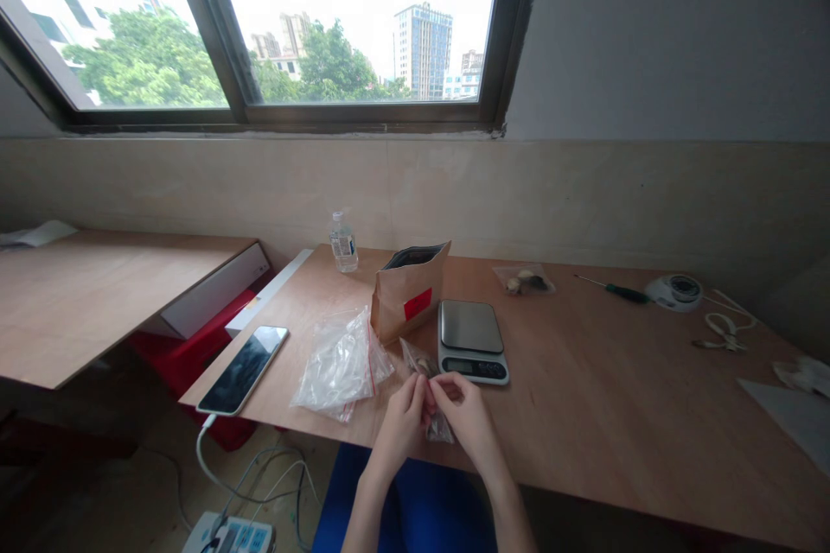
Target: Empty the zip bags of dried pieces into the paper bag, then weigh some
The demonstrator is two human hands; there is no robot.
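Both my hands meet at the front of the table, pinching a small clear zip bag (pixel 441 429). My left hand (pixel 407 404) grips it from the left, fingertips closed. From the right, my right hand (pixel 459 402) pinches the same bag, its fingertips touching the left ones. Something brownish shows inside the bag, partly hidden by my fingers. Just beyond my hands lies a kitchen scale (pixel 472 328) with a bare metal plate. An open brown paper pouch (pixel 395 298) with a red label stands upright left of the scale. Beside it is a pile of clear zip bags (pixel 337 367).
A phone (pixel 243 370) lies at the left edge, cable attached. A water bottle (pixel 343 244) stands at the back. Further right are a filled clear bag (pixel 524 280), a screwdriver (pixel 613 289), a white dome camera (pixel 674 292) and paper (pixel 788 419). A power strip (pixel 228 534) sits below.
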